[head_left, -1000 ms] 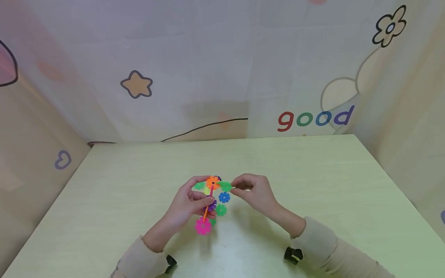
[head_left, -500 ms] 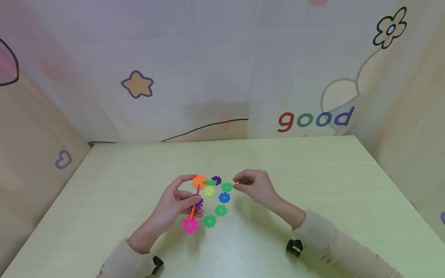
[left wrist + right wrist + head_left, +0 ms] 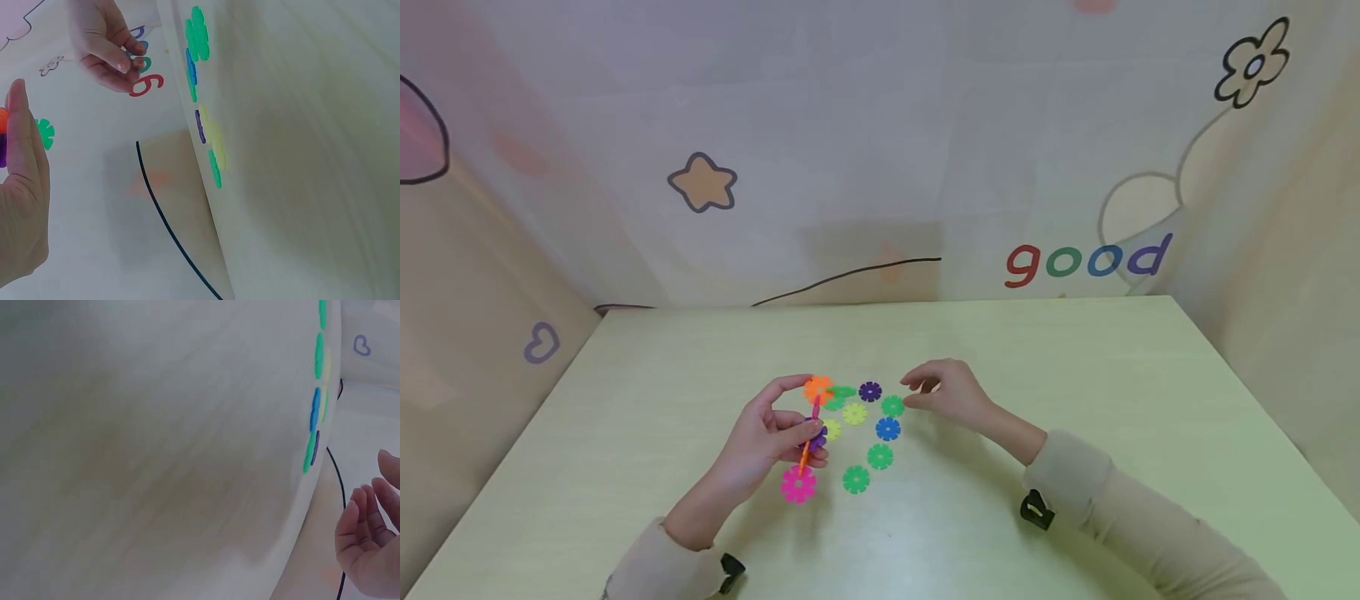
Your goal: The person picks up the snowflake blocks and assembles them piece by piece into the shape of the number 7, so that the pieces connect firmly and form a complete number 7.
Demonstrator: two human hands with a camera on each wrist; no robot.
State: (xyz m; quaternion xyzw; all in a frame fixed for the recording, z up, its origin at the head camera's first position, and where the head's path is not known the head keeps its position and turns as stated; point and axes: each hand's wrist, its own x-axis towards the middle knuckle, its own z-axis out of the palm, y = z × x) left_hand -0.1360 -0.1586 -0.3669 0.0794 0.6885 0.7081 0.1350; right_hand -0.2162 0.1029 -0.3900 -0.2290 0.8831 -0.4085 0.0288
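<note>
My left hand (image 3: 760,442) grips a chain of slotted snowflake discs, its thumb pressing a purple disc (image 3: 820,440) in the middle. At the chain's upper end is an orange disc (image 3: 818,390), near the forefinger, with a green disc (image 3: 844,392) sticking out sideways from it. A pink disc (image 3: 798,484) hangs at the lower end, joined by an orange one seen edge-on. To the right, my right hand (image 3: 951,396) hovers with nothing in its loosely bent fingers, thumb and forefinger apart. In the right wrist view its fingers (image 3: 365,519) are bare too.
Loose discs lie on the pale table (image 3: 1000,350) between the hands: a dark purple disc (image 3: 870,392), a yellow disc (image 3: 854,413), a blue disc (image 3: 888,429) and several green ones, such as the nearest green disc (image 3: 856,480). A printed curtain (image 3: 850,125) stands behind.
My left hand has moved left with the disc chain, away from the right hand, uncovering loose discs on the table. The right hand has risen slightly and its thumb and forefinger have spread.
</note>
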